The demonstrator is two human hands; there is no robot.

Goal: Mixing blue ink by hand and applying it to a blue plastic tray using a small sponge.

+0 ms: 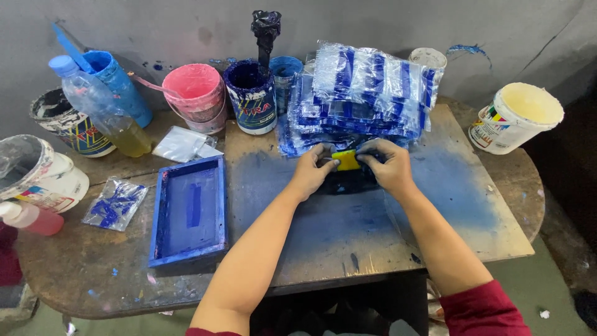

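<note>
While your left hand and right hand both pinch the yellow sponge, it sits on the blue-stained board, before the stacked printed plastic bags, blue framed screen off to your left.

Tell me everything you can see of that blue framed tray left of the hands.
The blue framed tray is a rectangular wooden-looking frame, paint-coated blue all over, with raised edges around a flat, paler blue panel bearing a darker blue vertical stripe in its middle. It lies flat on the stained table, long side running away from the person, just left of the left forearm. Nothing rests inside it, and neither hand touches it.
</note>
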